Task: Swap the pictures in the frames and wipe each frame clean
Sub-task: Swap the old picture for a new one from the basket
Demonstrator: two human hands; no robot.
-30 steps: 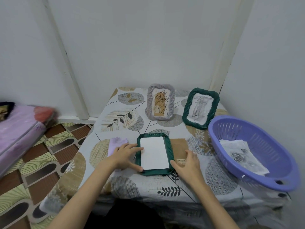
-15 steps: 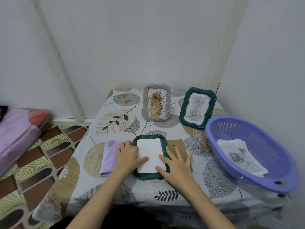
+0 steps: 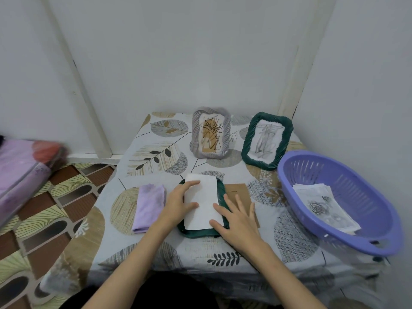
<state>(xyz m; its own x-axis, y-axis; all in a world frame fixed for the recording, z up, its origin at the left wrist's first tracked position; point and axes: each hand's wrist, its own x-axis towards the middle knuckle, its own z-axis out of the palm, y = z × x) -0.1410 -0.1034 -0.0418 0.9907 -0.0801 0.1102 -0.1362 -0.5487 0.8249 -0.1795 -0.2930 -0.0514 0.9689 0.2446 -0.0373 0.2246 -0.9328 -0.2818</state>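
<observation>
A: Where is the frame being worked on?
B: A dark green frame (image 3: 219, 196) lies face down near the front of the table (image 3: 124, 253), with a white sheet (image 3: 203, 204) on its back; the sheet's far end juts past the frame's rim.
A: And the hands?
B: The left hand (image 3: 176, 207) rests on the sheet's left edge, forefinger and thumb spread and straight on the paper. The right hand (image 3: 237, 216) lies flat on the frame's right side, fingers spread, thumb on the sheet.
A: Around it?
B: A brown backing card (image 3: 239, 192) lies partly under the right hand. A folded lilac cloth (image 3: 148, 207) lies just left of the left hand. Behind stand 2 frames: a grey one (image 3: 210, 132) with a plant sketch and a green one (image 3: 266, 140) with a grey drawing. A purple basket (image 3: 379, 224) at right holds printed sheets (image 3: 323, 207), the top one showing a rose.
A: Any writing?
B: None I can read.
</observation>
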